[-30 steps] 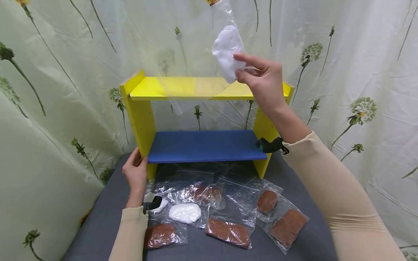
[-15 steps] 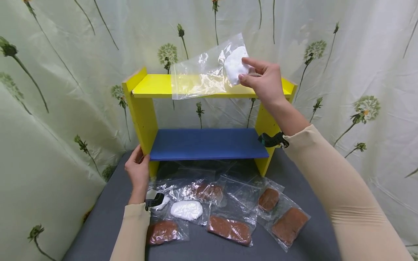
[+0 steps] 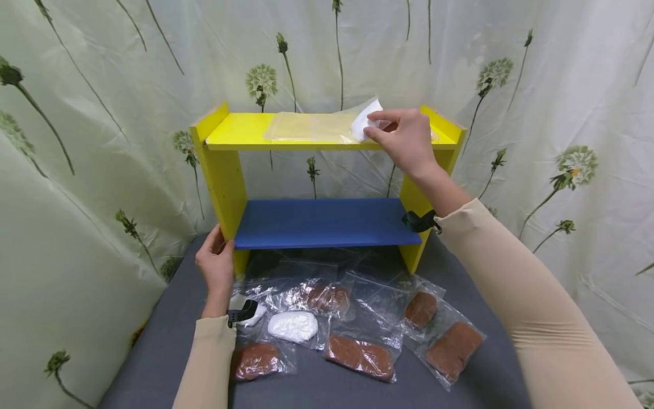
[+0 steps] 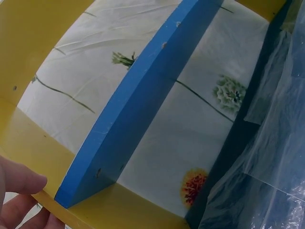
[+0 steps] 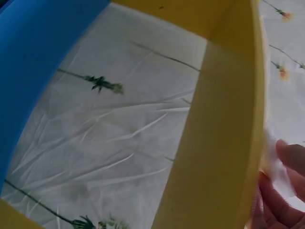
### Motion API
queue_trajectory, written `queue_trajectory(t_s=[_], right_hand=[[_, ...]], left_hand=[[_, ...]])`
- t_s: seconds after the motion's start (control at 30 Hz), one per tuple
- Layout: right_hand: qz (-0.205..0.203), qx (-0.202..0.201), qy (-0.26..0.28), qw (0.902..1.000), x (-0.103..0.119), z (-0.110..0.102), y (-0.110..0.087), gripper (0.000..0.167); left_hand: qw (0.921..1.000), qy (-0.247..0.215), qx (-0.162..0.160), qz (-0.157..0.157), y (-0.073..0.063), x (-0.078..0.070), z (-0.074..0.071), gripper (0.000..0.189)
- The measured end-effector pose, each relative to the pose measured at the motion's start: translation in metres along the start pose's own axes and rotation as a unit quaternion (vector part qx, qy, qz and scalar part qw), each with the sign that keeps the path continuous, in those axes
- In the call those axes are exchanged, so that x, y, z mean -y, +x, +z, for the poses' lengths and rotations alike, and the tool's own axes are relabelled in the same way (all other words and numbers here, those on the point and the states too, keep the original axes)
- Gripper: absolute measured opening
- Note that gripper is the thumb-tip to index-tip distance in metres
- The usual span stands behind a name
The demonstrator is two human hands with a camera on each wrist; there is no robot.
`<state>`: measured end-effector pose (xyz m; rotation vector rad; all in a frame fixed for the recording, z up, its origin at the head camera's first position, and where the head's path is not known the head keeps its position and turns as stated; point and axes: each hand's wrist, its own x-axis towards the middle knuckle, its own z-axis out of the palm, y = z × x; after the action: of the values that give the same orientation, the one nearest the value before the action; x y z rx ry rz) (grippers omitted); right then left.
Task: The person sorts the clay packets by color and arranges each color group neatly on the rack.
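My right hand (image 3: 406, 139) pinches a clear zip bag (image 3: 306, 128) by the white clay-like lump (image 3: 360, 123) at its right end. The rest of the bag trails left, low along the yellow top shelf (image 3: 240, 126) of a small two-level shelf unit. In the right wrist view, thumb and fingers (image 5: 290, 155) hold the lump just beyond the top board's edge. My left hand (image 3: 217, 270) grips the unit's yellow left side panel (image 3: 217, 176), level with the blue lower shelf (image 3: 327, 221). The left wrist view has its thumb (image 4: 24, 179) on the panel's front edge.
Below and before the unit, several clear zip bags lie on the grey cloth (image 3: 306, 392). Some hold brown slabs (image 3: 360, 357), others white lumps (image 3: 293, 326). A flowered curtain (image 3: 536, 113) hangs behind and at both sides.
My right hand has come down from above the unit, and the bag, which hung raised, is now low along the top shelf. The left hand keeps its grip on the side panel.
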<state>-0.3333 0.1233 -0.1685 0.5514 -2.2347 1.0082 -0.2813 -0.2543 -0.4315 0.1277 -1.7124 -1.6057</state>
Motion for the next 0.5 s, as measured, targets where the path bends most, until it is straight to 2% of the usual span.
queue_trajectory(t_s=[0.23, 0.5], right_hand=[[-0.032, 0.008, -0.087, 0.9957, -0.0060, 0.0072, -0.0031, 0.031], [-0.048, 0.020, -0.110, 0.9925, -0.0070, 0.0091, -0.0074, 0.025]], left_hand=[[1.0000, 0.001, 0.001, -0.004, -0.0002, 0.0002, -0.0004, 0.048], [1.0000, 0.004, 0.001, -0.006, -0.0002, 0.0014, 0.0000, 0.047]])
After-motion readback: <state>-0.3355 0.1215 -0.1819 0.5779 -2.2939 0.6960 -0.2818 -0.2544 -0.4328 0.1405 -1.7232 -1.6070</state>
